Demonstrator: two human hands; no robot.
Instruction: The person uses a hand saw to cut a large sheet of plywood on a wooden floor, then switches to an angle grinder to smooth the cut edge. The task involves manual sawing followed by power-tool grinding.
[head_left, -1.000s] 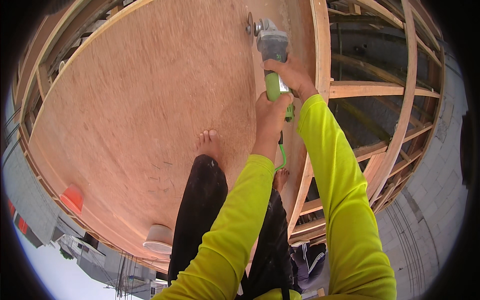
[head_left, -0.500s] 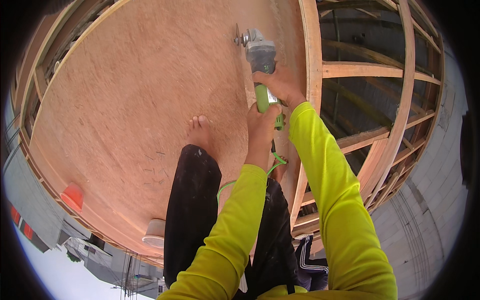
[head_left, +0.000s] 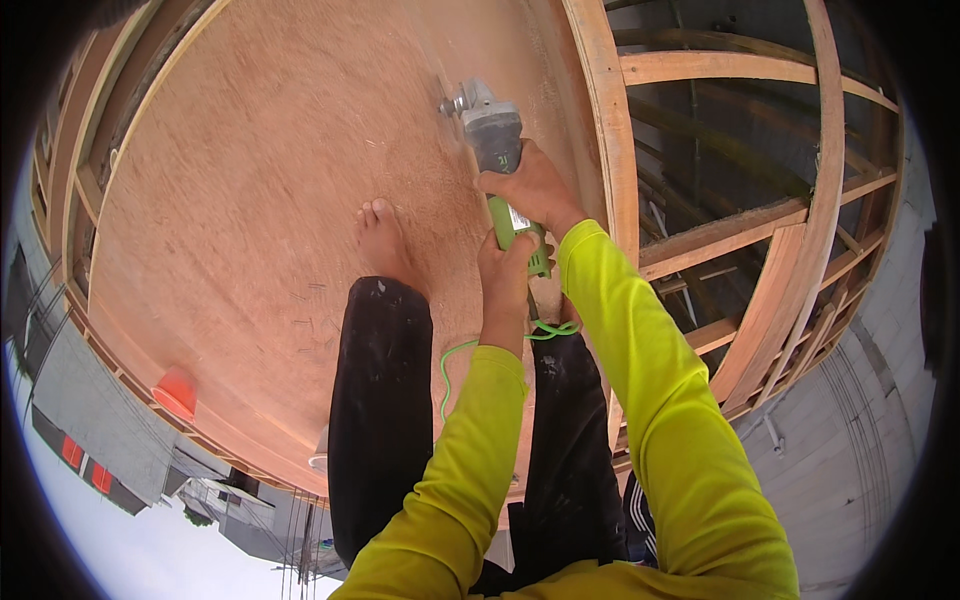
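Note:
Both my hands grip a green and dark grey angle grinder (head_left: pixel 493 130) over a reddish-brown plywood sheet (head_left: pixel 260 130). My right hand (head_left: pixel 540 188) is closed round the middle of its body, toward the head. Behind it, my left hand (head_left: pixel 503 285) wraps the green rear end, from which a green cord (head_left: pixel 447 375) loops down between my legs. The grinder's disc (head_left: pixel 446 106) points left and is blurred, close to the plywood; whether it touches cannot be made out. A pale, dusty strip runs along the sheet beside the grinder.
My bare left foot (head_left: pixel 385 245) stands on the plywood near several loose nails. To the right, an open timber frame (head_left: pixel 715 67) has deep gaps between its members. An orange bucket (head_left: pixel 175 392) and a partly hidden pale bucket (head_left: pixel 319 460) stand near the sheet's edge.
The grinder, held in both hands, has moved back toward me, closer to my left foot. The whole view has shifted a little, and my leg now covers more of the pale bucket.

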